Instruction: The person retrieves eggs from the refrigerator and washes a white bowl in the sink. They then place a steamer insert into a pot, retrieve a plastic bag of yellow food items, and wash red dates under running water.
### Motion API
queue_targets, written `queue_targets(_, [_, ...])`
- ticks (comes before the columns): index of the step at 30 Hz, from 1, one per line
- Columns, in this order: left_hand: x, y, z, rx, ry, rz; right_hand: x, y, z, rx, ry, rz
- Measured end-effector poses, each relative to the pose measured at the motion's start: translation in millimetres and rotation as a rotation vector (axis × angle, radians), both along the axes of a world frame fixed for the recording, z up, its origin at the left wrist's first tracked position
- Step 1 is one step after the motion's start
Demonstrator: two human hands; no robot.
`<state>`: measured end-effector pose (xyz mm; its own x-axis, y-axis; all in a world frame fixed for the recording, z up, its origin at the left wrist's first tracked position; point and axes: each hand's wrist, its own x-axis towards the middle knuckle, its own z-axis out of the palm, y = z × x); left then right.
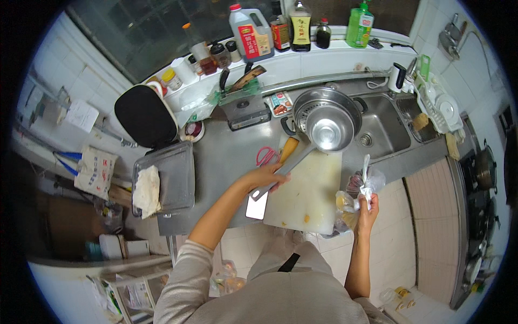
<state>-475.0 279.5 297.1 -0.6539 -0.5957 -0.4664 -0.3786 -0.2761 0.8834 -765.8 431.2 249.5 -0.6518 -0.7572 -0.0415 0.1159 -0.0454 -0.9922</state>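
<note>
My left hand is closed around the grey handle of a metal saucepan. The pan's bowl overlaps a large steel pot with a perforated steamer insert; whether the two touch cannot be told. Beneath the handle lies a white cutting board with small orange scraps on it. A yellow-brown handle and pink-handled scissors lie beside my left hand. My right hand grips the gathered neck of a clear plastic bag, right of the board. Bagged reddish and yellowish contents hang around it, partly hidden.
The sink lies right of the pot. A white-screened phone rests at the counter's front edge. To the left sits a clear tray with a pale cloth. A knife block and sill bottles stand behind.
</note>
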Motion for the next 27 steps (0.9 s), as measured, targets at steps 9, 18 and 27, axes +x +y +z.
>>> queue_targets(9, [-43.3,-106.9,-27.0,0.108,-0.106,-0.076,34.8,-28.0,36.7,-0.029,0.102,-0.094])
queue_targets(18, [-26.6,-174.4,-16.8,-1.052,-0.849,-0.396,87.5,-77.0,-4.2,0.063,0.367,0.107])
queue_targets(27, [-37.3,-82.1,-37.8,-1.140,0.063,0.081,102.3,-84.7,-45.2,0.210,0.793,0.315])
